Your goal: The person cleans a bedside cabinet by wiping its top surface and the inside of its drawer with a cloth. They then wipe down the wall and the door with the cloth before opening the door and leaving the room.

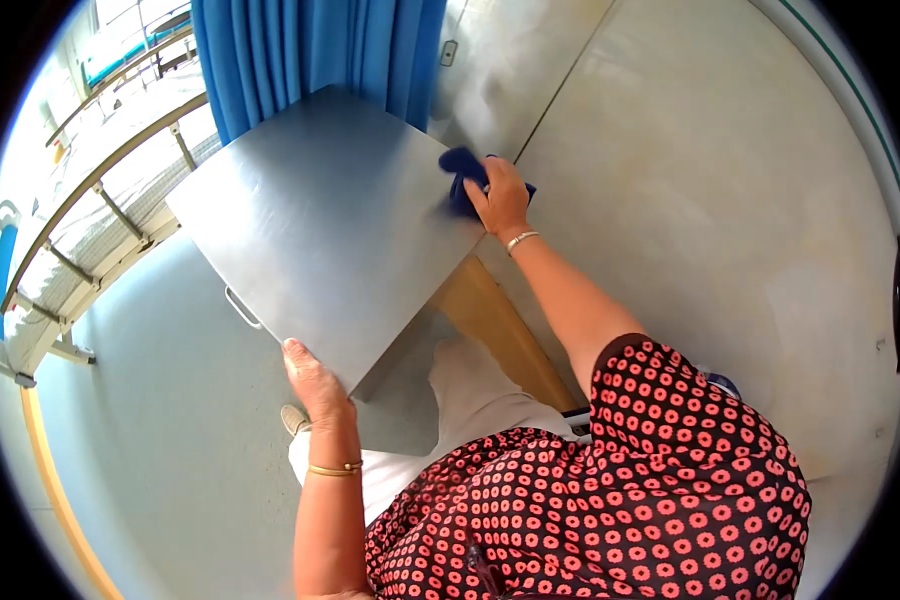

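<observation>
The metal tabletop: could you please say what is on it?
A blue cloth in the right hand at one edge, left hand at another; otherwise, the tabletop shows bare metal. Cloth and hands hide what's beneath.

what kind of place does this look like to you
Most likely a hospital ward or a similar care room. A bed with raised side rails stands close by, a long blue curtain hangs near it, and there is a metal-topped cabinet with a side handle.

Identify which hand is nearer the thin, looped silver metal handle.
Left. The left hand touches the silver metal cabinet near the handle; the right hand is at the opposite edge, holding a dark blue cloth.
</observation>
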A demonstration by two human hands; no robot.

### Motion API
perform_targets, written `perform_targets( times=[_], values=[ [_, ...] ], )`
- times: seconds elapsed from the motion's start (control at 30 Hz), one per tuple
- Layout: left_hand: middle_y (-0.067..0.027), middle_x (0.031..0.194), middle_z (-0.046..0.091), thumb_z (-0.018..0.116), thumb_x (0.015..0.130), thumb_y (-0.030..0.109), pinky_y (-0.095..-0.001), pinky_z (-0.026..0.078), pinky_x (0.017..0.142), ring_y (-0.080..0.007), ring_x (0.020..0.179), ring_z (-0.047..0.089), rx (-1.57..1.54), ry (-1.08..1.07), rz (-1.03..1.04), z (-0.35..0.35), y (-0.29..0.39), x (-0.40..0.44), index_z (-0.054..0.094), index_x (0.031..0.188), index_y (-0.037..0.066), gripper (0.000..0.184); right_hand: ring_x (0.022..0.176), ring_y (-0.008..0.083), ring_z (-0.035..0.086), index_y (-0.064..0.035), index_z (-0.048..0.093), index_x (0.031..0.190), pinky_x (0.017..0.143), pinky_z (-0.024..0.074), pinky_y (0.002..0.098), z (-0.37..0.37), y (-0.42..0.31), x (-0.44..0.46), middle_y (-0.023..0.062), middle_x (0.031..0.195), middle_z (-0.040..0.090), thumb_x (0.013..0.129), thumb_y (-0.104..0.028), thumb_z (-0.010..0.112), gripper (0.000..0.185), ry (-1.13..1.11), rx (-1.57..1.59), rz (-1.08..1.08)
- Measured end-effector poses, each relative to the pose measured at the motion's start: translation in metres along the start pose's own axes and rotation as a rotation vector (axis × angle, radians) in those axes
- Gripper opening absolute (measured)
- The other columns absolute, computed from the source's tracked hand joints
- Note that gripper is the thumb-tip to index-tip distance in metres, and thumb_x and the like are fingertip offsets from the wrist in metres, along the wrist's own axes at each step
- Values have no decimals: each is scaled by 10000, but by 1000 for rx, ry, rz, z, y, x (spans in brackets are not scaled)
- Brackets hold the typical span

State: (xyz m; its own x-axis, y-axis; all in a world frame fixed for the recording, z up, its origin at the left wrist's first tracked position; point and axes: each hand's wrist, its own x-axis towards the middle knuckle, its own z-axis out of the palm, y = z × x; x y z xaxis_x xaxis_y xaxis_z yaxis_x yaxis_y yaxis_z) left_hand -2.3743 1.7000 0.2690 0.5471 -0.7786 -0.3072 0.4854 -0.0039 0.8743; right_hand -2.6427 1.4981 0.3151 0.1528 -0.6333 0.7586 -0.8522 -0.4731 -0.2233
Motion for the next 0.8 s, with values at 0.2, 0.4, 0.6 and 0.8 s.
perform_targets(
  times=[0.2, 0.4, 0.6, 0.8],
  values=[
    [-118, 1188, 475, 325, 969, 333, -323, 365, 946, -211, 1074, 458, -60, -29, -28, 8, -7, -11, 368, 1255, -22, 458, 914, 378, 501, 27, 522, 947, 806, 394, 434, 18, 9, -6, 210, 947, 524, 820, -300, 542, 352, 455, 226, 770],
    [-146, 1283, 416, 325, 968, 330, -321, 363, 962, -231, 1136, 433, -60, -27, 3, 4, -11, -10, 275, 1329, -34, 515, 950, 274, 518, 74, 472, 1080, 867, 393, 370, 6, -10, -59, 160, 1013, 527, 862, -206, 514, 357, 549, 611, 838],
    [-151, 1286, 413, 319, 968, 333, -325, 368, 962, -234, 1137, 435, -98, -54, -13, 8, -6, -11, 265, 1329, -44, 524, 827, 130, 511, -53, 503, 1026, 681, 447, 315, -26, -104, -107, 37, 945, 541, 942, -297, 397, 279, 323, 1223, 1355],
    [-139, 1223, 456, 320, 970, 333, -316, 408, 912, -223, 1066, 483, -50, -75, 29, 5, -9, -7, 353, 1261, -35, 470, 754, 148, 551, -46, 549, 942, 659, 462, 327, -40, -214, -174, 29, 872, 591, 933, -277, 407, 271, -577, 1345, 1757]
  ],
)
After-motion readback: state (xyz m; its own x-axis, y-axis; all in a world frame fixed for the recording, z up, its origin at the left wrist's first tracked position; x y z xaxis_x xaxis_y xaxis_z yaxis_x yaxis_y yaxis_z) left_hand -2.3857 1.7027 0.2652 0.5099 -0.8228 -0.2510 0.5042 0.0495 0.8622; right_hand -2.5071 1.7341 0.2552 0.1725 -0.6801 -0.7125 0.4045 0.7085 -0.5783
